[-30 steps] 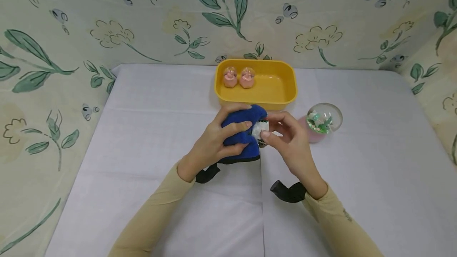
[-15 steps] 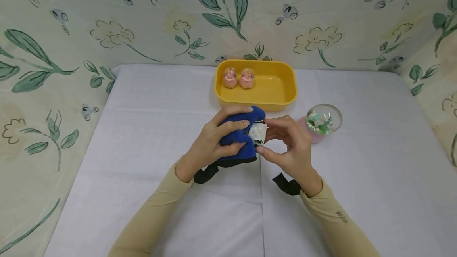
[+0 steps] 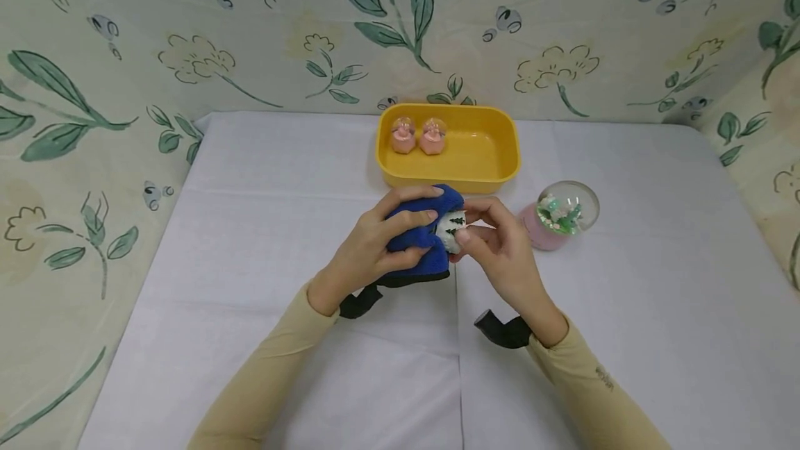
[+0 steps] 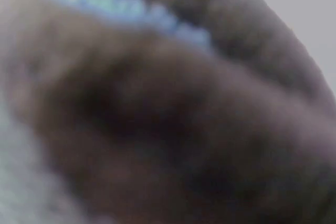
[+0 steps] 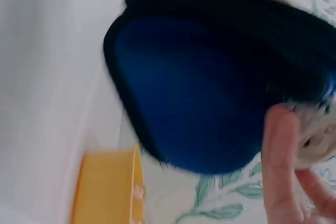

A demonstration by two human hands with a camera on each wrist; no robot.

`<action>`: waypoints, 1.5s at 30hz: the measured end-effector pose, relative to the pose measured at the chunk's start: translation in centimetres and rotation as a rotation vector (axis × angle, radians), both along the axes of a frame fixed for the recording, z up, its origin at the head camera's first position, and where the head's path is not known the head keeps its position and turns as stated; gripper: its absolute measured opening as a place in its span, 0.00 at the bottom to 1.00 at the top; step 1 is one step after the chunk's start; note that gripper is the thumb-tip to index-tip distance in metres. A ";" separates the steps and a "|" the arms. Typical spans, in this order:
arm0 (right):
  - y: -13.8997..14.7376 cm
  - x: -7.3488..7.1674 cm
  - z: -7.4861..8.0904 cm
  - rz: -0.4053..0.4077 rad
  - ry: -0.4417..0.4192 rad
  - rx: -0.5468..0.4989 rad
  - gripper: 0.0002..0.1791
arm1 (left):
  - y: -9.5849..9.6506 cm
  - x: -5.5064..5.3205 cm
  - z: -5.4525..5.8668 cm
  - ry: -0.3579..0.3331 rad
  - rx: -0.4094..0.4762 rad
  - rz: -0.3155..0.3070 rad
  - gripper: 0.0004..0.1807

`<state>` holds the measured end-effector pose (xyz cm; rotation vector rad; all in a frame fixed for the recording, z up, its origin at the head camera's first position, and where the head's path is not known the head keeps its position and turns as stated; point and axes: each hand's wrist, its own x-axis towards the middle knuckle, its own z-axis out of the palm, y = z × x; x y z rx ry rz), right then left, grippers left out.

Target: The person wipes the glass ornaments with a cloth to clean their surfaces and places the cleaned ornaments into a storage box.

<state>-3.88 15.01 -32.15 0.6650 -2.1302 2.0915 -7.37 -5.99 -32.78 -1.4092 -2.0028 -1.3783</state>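
My left hand (image 3: 370,247) grips a blue cloth (image 3: 435,266) at mid-frame – fingers curled over it – and my right hand (image 3: 509,250) pinches a white piece (image 3: 446,229) showing at its right edge, below the yellow tray (image 3: 481,151).

Tabletop nook (image 3: 662,276), white cloth (image 3: 275,221), floral-printed fabric (image 3: 250,33) on three sides, room type unclear
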 end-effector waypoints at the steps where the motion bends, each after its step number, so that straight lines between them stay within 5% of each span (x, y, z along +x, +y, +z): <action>1: 0.1 0.0 -0.1 -0.006 0.066 0.035 0.18 | 0.0 0.0 0.0 -0.008 -0.001 0.001 0.17; 10: 0.4 -0.4 -0.5 -0.052 0.534 0.244 0.32 | 0.0 -0.5 0.0 -0.062 0.094 0.006 0.17; 15: 0.5 -0.6 -0.4 -0.142 0.600 0.276 0.30 | 0.2 -0.3 -0.1 -0.064 0.081 -0.026 0.17; 20: -0.1 -0.4 -0.7 -0.114 0.429 0.104 0.28 | 0.2 -0.2 -0.1 -0.057 0.069 -0.020 0.17; 27: -0.5 0.0 -0.1 -0.084 -0.118 -0.064 0.10 | -0.1 0.0 0.0 0.006 0.009 -0.007 0.17; 30: -0.5 0.1 0.4 -0.070 -0.209 -0.055 0.08 | -0.1 0.1 0.1 0.013 -0.001 -0.006 0.17; 33: -0.5 0.1 0.5 -0.046 -0.128 -0.022 0.12 | -0.1 0.0 0.0 -0.010 0.042 -0.003 0.16; 39: -0.1 -0.1 0.0 0.019 0.238 0.105 0.29 | -0.3 -0.2 0.1 -0.078 0.141 0.050 0.15; 45: -0.1 -0.6 0.0 -0.039 0.479 0.198 0.33 | -0.4 -0.1 0.1 -0.095 0.147 0.036 0.15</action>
